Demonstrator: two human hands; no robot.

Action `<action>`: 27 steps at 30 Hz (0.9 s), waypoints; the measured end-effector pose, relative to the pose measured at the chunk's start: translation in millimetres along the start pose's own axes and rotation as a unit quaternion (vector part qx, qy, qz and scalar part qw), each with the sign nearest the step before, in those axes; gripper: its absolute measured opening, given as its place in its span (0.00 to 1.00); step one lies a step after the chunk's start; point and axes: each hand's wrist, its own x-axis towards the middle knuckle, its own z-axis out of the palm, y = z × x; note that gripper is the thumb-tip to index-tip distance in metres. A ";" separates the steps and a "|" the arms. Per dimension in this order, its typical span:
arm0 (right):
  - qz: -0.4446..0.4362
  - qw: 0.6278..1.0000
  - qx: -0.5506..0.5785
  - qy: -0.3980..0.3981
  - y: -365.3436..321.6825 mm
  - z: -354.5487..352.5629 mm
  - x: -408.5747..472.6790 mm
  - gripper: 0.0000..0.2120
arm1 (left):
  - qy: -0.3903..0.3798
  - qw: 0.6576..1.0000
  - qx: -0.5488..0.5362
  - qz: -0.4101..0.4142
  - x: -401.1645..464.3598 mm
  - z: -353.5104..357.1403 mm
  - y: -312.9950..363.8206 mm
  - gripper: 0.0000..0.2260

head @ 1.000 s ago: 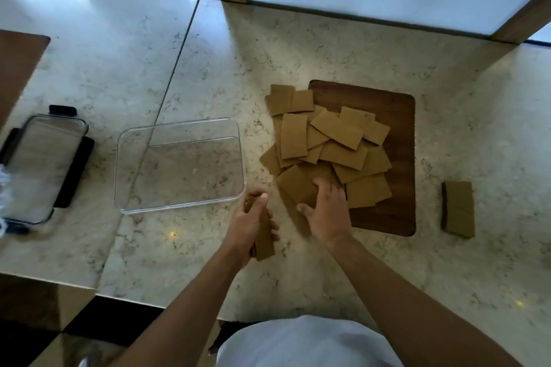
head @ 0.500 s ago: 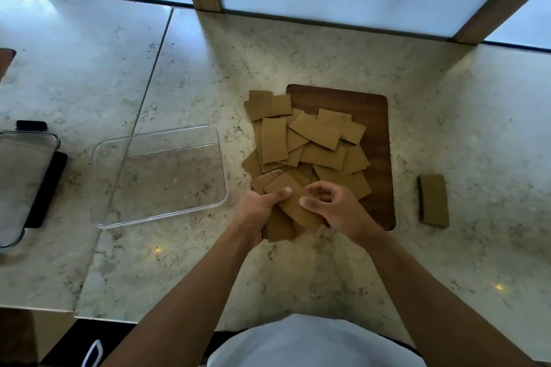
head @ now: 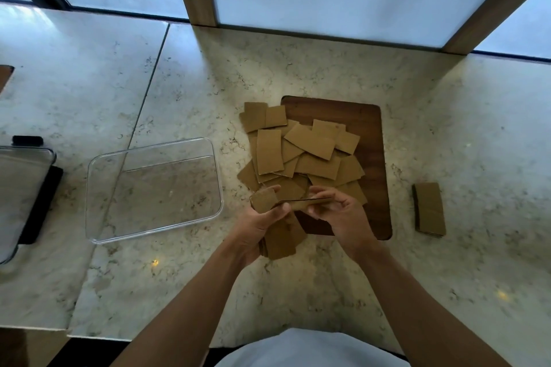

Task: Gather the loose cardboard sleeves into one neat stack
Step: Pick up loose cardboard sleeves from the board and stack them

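Several loose brown cardboard sleeves lie scattered in a heap, partly on a dark wooden board and partly on the marble counter. My left hand grips a small bundle of sleeves that sticks out above and below the palm. My right hand pinches one sleeve, held edge-on against the top of that bundle. Both hands hover at the near edge of the heap. A small neat stack of sleeves lies apart on the counter to the right.
A clear plastic container stands open on the counter left of the heap. A second lidded container with black clips sits at the far left edge. Window frames run along the back of the counter.
My right hand lifted a sleeve off the near edge of the heap and brought it to the bundle in my left hand. Both hands rose slightly; the sleeve now stands edge-on.
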 end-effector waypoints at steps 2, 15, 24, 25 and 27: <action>-0.011 1.000 0.023 0.004 -0.2 -0.7 1.2 0.11 | -0.039 0.999 -0.028 -0.007 -0.2 0.5 -2.1 0.47; 0.041 0.994 0.085 -0.051 3.9 -6.4 6.1 0.15 | 0.022 0.997 -0.068 -0.018 13.0 5.1 -2.3 0.35; 0.077 0.995 -0.053 0.031 -4.6 -2.0 10.2 0.03 | 0.029 0.993 0.094 -0.059 6.5 15.3 0.5 0.25; 0.082 0.992 -0.071 0.065 -7.2 0.3 10.7 0.07 | 0.002 0.993 0.101 -0.056 5.8 13.6 0.0 0.28; 0.111 0.974 -0.151 0.126 -12.3 8.7 12.6 0.21 | -0.051 0.985 0.154 -0.058 4.2 14.7 -4.7 0.31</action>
